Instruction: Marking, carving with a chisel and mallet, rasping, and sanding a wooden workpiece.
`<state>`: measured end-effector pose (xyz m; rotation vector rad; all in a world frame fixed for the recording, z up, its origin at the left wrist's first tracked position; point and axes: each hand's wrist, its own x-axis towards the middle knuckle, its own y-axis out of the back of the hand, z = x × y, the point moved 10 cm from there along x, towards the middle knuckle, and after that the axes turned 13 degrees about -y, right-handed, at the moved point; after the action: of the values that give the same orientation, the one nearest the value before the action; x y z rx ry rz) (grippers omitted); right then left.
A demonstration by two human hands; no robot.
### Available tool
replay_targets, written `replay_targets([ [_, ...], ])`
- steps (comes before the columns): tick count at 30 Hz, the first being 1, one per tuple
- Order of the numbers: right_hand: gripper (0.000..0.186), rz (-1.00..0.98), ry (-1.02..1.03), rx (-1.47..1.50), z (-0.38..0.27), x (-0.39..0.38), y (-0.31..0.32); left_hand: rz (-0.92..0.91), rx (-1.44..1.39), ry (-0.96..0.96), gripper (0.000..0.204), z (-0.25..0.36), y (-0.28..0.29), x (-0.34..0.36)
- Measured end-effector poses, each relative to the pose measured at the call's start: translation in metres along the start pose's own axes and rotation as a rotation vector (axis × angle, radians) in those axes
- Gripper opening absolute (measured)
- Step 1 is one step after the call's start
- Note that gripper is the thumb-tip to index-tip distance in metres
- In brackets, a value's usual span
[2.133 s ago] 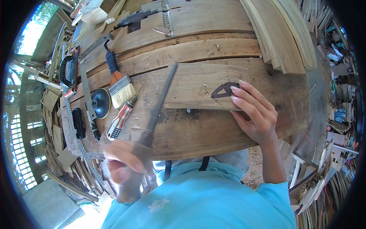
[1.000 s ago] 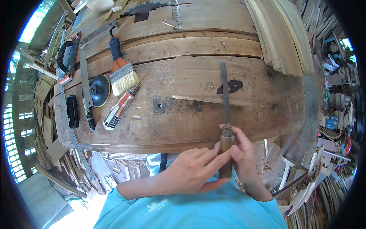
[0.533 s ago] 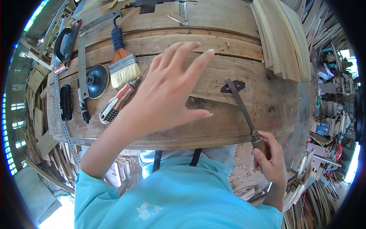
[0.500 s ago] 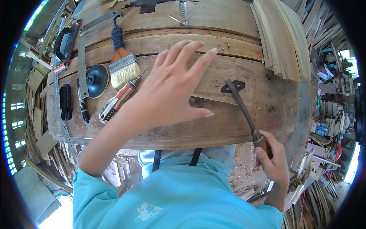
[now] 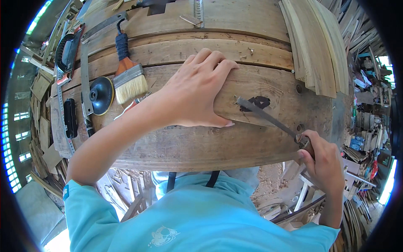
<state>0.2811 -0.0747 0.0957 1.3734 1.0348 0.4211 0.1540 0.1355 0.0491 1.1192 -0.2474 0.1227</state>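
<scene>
My right hand [image 5: 323, 157] is closed around the wooden handle of a chisel [image 5: 273, 119], a long grey metal blade slanting up and to the left. Its tip lies over a flat wooden board [image 5: 268, 80] on the bench, beside an irregular black patch [image 5: 260, 102]. My left hand [image 5: 199, 90] spans the board's left part, thumb at the near edge and fingers bent at the far edge. Beneath my left forearm, a red-and-white handled tool [image 5: 128, 110] is mostly hidden. A wide brush [image 5: 130, 82] with pale bristles lies left of that hand.
Left on the workbench [image 5: 176, 151] lie a black round pad [image 5: 101, 95], a metal square [image 5: 85, 75], a black-handled tool [image 5: 69, 48] and a black oblong object [image 5: 70, 117]. A ruler [image 5: 198, 12] is at the back. Stacked planks [image 5: 312, 46] stand at the back right.
My left hand has come down onto the board, its fingers now bent at the edge. My right hand has moved right with the chisel, which now slants more flatly, its tip further left.
</scene>
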Motion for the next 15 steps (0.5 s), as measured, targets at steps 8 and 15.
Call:
replay_targets([
  [8,0.037,-0.048,0.055,-0.055,-0.010,0.011,-0.006,0.036,-0.021,0.006,0.097,-0.004,-0.002,0.002],
  [15,0.037,-0.103,-0.008,-0.011,0.007,0.006,-0.006,0.015,-0.021,0.032,0.093,-0.002,0.000,0.004],
])
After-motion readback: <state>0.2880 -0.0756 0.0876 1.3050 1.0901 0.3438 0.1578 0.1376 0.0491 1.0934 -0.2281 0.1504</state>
